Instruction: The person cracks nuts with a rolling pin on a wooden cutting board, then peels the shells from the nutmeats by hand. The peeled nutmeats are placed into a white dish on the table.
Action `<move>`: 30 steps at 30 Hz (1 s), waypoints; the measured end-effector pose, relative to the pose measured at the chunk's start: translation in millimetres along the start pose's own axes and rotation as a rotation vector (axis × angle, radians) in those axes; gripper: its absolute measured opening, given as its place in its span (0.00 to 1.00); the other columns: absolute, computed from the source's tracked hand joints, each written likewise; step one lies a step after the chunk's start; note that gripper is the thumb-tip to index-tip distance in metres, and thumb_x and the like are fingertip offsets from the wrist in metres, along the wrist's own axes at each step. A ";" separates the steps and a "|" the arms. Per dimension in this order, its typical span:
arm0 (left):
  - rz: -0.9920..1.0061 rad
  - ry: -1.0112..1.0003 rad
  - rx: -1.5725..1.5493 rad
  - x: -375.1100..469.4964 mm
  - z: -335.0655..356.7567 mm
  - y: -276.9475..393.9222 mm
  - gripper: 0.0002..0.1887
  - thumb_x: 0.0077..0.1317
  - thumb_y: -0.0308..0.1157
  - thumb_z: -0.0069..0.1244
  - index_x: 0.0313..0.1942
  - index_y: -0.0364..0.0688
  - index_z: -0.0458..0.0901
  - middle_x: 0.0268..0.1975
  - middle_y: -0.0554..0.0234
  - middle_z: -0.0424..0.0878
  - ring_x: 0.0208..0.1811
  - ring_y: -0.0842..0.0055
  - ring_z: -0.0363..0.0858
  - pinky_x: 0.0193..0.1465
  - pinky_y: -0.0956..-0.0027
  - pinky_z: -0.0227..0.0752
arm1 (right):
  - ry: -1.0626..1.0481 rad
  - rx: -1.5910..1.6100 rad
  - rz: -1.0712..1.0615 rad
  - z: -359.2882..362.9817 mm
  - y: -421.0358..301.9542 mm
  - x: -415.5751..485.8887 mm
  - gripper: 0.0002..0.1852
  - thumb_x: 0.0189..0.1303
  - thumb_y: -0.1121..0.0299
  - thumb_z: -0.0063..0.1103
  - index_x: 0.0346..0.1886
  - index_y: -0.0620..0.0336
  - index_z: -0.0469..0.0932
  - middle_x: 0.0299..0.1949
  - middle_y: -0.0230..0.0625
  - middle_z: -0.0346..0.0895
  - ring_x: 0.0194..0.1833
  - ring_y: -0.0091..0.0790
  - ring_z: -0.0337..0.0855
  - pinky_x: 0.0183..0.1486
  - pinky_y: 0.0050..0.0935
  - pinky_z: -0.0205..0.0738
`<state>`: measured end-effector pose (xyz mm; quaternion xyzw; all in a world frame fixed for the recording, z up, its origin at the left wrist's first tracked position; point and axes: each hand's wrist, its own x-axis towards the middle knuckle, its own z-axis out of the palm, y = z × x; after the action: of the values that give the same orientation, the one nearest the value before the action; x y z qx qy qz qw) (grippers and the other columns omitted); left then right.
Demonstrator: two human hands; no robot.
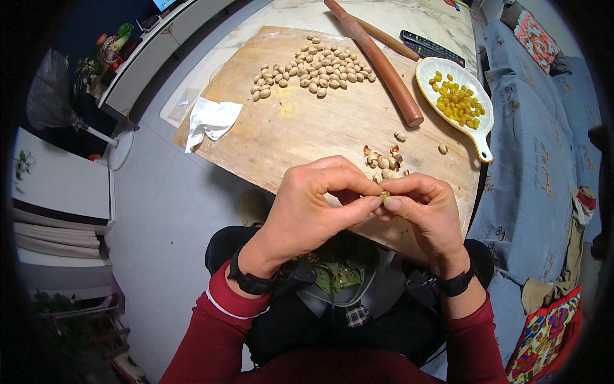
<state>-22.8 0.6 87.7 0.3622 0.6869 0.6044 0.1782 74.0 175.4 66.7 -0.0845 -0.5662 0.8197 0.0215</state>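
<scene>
Between the fingertips of my left hand [319, 197] and my right hand [424, 204] is a small yellow-green ginkgo kernel [385, 195]. Both thumbs and index fingers pinch it above the near edge of a wooden board [240, 149]. Just beyond my fingers lies a small heap of cracked shells [383, 162] with reddish-brown skins. Farther back on the board spreads a large pile of whole ginkgo nuts [326, 67]. A white handled dish [427, 72] at the right holds many peeled yellow kernels [458, 103].
A reddish-brown wooden rod [379, 67] lies across the board, with a thinner rolling pin [386, 38] behind it. Remote controls [431, 48] rest on the marble tabletop [407, 14]. White tissue [211, 122] hangs over the board's left edge. Below my hands is a container with green leaves [340, 278].
</scene>
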 end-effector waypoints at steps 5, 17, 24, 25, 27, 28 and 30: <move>-0.074 -0.017 -0.079 1.9 -1.6 -0.4 0.05 0.56 0.21 0.59 0.35 0.35 0.87 0.35 0.62 0.84 0.34 0.83 0.81 0.37 0.79 0.74 | -0.035 0.042 0.024 -2.7 0.3 1.3 0.11 0.60 0.78 0.63 0.46 0.71 0.80 0.39 0.42 0.84 0.37 0.27 0.84 0.43 0.23 0.80; -0.130 0.068 0.039 0.1 5.5 -3.8 0.02 0.60 0.21 0.54 0.33 0.33 0.81 0.31 0.66 0.82 0.30 0.84 0.80 0.36 0.78 0.74 | -0.069 0.281 0.169 -6.3 -4.5 3.2 0.15 0.63 0.75 0.60 0.52 0.70 0.77 0.44 0.47 0.82 0.40 0.30 0.86 0.43 0.23 0.83; 0.038 -0.301 0.311 -16.0 -23.1 -0.8 0.05 0.56 0.21 0.57 0.34 0.34 0.82 0.31 0.61 0.84 0.32 0.77 0.81 0.36 0.73 0.74 | -0.146 0.309 0.195 -10.7 -6.6 0.3 0.15 0.62 0.75 0.61 0.51 0.70 0.76 0.44 0.47 0.82 0.40 0.29 0.85 0.44 0.23 0.82; 0.037 -0.329 0.324 -18.2 -24.6 -1.3 0.06 0.55 0.21 0.58 0.35 0.34 0.82 0.31 0.60 0.84 0.32 0.74 0.82 0.36 0.72 0.74 | -0.142 0.294 0.193 -10.1 -6.2 -0.1 0.15 0.62 0.75 0.61 0.51 0.70 0.76 0.44 0.47 0.82 0.40 0.29 0.85 0.44 0.24 0.82; 0.081 -0.238 0.293 -18.3 -25.9 -2.9 0.07 0.55 0.21 0.59 0.35 0.34 0.83 0.33 0.60 0.84 0.32 0.76 0.81 0.36 0.73 0.74 | -0.140 0.264 0.192 -7.1 -4.8 -0.3 0.14 0.62 0.76 0.61 0.50 0.70 0.77 0.43 0.46 0.83 0.39 0.29 0.85 0.45 0.24 0.81; 0.078 -0.195 0.288 -18.0 -26.2 -2.5 0.07 0.55 0.21 0.59 0.35 0.34 0.83 0.33 0.60 0.84 0.32 0.77 0.81 0.36 0.74 0.74 | -0.134 0.239 0.186 -5.2 -4.6 -0.4 0.14 0.62 0.76 0.61 0.50 0.70 0.77 0.43 0.46 0.83 0.39 0.29 0.85 0.45 0.24 0.81; 0.048 -0.032 0.204 -21.9 -22.0 1.5 0.07 0.55 0.20 0.60 0.36 0.35 0.84 0.35 0.60 0.84 0.33 0.78 0.81 0.36 0.76 0.74 | -0.125 0.184 0.174 -1.2 -4.5 -0.7 0.14 0.62 0.75 0.61 0.50 0.70 0.78 0.42 0.45 0.83 0.39 0.28 0.85 0.45 0.24 0.81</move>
<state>-22.6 -30.4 89.4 0.4045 0.7330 0.5296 0.1368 74.7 178.1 70.6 -0.0797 -0.4794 0.8706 -0.0771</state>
